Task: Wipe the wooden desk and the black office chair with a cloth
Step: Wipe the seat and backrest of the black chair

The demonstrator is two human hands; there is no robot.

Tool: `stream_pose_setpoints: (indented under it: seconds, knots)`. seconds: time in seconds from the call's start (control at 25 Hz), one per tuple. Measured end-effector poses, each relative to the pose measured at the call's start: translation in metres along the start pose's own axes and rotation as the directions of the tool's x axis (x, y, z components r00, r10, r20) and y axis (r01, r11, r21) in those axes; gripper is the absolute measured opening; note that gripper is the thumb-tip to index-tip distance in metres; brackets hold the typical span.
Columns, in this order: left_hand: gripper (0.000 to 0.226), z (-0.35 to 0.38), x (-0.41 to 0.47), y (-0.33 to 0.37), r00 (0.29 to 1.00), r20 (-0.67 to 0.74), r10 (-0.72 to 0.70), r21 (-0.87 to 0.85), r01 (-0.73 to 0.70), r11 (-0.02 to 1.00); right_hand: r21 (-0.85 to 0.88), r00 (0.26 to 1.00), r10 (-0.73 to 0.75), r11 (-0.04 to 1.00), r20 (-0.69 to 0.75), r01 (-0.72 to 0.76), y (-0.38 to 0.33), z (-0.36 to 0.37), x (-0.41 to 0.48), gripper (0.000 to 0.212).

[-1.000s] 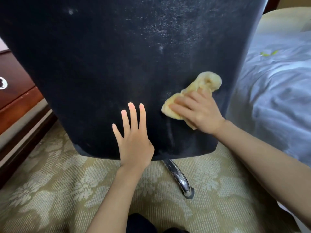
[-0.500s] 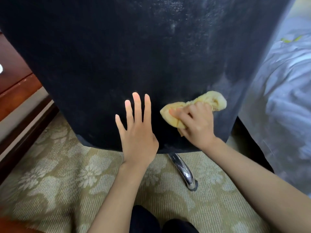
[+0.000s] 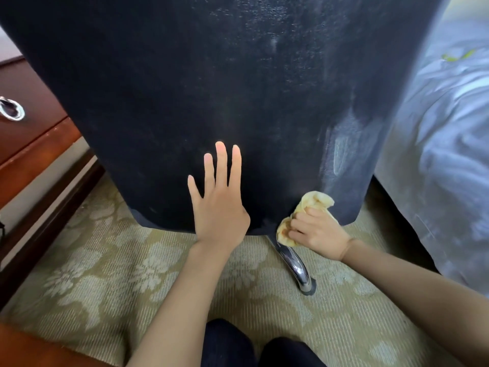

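Observation:
The back of the black office chair [image 3: 201, 91] fills most of the head view, with pale wipe streaks near its lower right. My left hand [image 3: 219, 202] lies flat on the lower part of the backrest, fingers straight and pointing up. My right hand [image 3: 317, 229] grips a bunched yellow cloth [image 3: 308, 207] at the bottom edge of the backrest, just right of centre. The dark wooden desk [image 3: 29, 133] shows at the left edge, with a round metal pull on a drawer.
A chrome chair leg [image 3: 296, 266] runs down to the floor below the cloth. Patterned beige carpet [image 3: 105, 274] covers the floor. A bed with pale blue bedding [image 3: 449, 144] stands close on the right. My dark-trousered knees [image 3: 248, 345] are at the bottom.
My right hand has slid the cloth down the backrest from mid-height to its bottom edge, leaving pale streaks. My left hand has stayed flat on the chair back.

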State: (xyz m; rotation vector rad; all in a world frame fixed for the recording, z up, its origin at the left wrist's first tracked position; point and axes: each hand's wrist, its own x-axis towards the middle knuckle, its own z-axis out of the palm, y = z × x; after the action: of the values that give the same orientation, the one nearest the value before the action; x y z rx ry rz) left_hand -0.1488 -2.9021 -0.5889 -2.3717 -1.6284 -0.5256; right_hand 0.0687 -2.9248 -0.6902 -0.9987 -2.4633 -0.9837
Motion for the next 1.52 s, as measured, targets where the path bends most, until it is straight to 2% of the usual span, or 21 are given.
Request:
stream_pose_setpoints:
  seconds: [0.2, 0.32, 0.4, 0.52, 0.6, 0.64, 0.68, 0.72, 0.76, 0.88, 1.04, 1.12, 1.2, 1.32, 1.44, 1.52]
  knots:
    - [0.097, -0.003, -0.002, -0.006, 1.0, 0.006, 0.031, 0.005, -0.031, 1.0, 0.003, 0.975, 0.124, 0.992, -0.184, -0.126, 0.035, -0.042, 0.034, 0.017]
    - [0.097, -0.002, -0.002, -0.003, 1.0, 0.013, 0.019, -0.026, -0.019, 0.999, -0.028, 0.901, 0.26, 0.957, -0.347, -0.287, 0.057, -0.071, 0.053, 0.021]
    - [0.098, -0.001, -0.002, -0.003, 1.0, 0.012, 0.024, -0.046, -0.024, 0.999, -0.024, 0.809, 0.337, 0.918, -0.481, -0.397, 0.075, -0.089, 0.064, 0.017]
    - [0.1, -0.001, -0.003, -0.007, 0.999, -0.003, 0.046, -0.053, -0.046, 0.998, 0.111, 0.593, 0.492, 0.82, -0.637, -0.561, 0.093, -0.103, 0.071, 0.026]
    - [0.1, 0.0, -0.003, -0.01, 0.998, -0.014, 0.059, -0.045, -0.06, 0.997, 0.245, 0.437, 0.607, 0.728, -0.664, -0.64, 0.089, -0.098, 0.069, 0.036]
    - [0.099, 0.001, -0.003, -0.012, 0.998, -0.021, 0.062, -0.044, -0.062, 0.997, 0.294, 0.374, 0.654, 0.68, -0.658, -0.671, 0.081, -0.09, 0.066, 0.04]
    - [0.099, 0.001, -0.003, -0.013, 0.998, -0.026, 0.061, -0.046, -0.062, 0.997, 0.322, 0.342, 0.688, 0.645, -0.641, -0.693, 0.072, -0.081, 0.06, 0.041]
    - [0.099, 0.003, -0.003, -0.013, 0.998, -0.029, 0.058, -0.05, -0.059, 0.997, 0.329, 0.349, 0.71, 0.629, -0.612, -0.704, 0.06, -0.069, 0.051, 0.038]
    - [0.099, 0.003, -0.003, -0.013, 0.998, -0.03, 0.055, -0.053, -0.057, 0.997, 0.325, 0.386, 0.725, 0.631, -0.571, -0.704, 0.048, -0.056, 0.04, 0.034]
    - [0.099, 0.006, -0.002, -0.011, 0.998, -0.026, 0.058, -0.052, -0.059, 0.997, 0.318, 0.551, 0.759, 0.648, -0.348, -0.692, 0.008, -0.023, 0.0, 0.027]
    - [0.099, 0.006, -0.002, -0.013, 0.997, -0.004, 0.073, -0.031, -0.073, 0.997, 0.258, 0.684, 0.723, 0.682, -0.097, -0.684, -0.029, 0.0, -0.033, 0.019]
    - [0.099, 0.006, -0.001, -0.015, 0.997, 0.006, 0.081, -0.031, -0.081, 0.996, 0.223, 0.744, 0.668, 0.728, -0.018, -0.649, -0.032, 0.002, -0.033, 0.03]
    - [0.1, 0.004, -0.001, -0.014, 0.997, 0.015, 0.081, -0.05, -0.08, 0.996, 0.213, 0.814, 0.581, 0.796, -0.005, -0.567, -0.03, 0.0, -0.024, 0.029]
    - [0.099, 0.002, -0.002, -0.013, 0.997, 0.022, 0.079, -0.071, -0.077, 0.995, 0.205, 0.918, 0.393, 0.904, -0.051, -0.375, -0.031, 0.003, 0.002, 0.017]
    - [0.094, 0.0, -0.003, -0.012, 0.996, 0.017, 0.086, -0.045, -0.085, 0.995, 0.168, 0.975, 0.209, 0.966, -0.072, -0.195, -0.047, 0.017, 0.042, 0.012]
    - [0.088, 0.0, -0.003, -0.012, 0.996, 0.016, 0.092, -0.005, -0.092, 0.996, 0.196, 0.987, 0.154, 0.97, -0.042, -0.143, -0.063, 0.027, 0.074, 0.017]
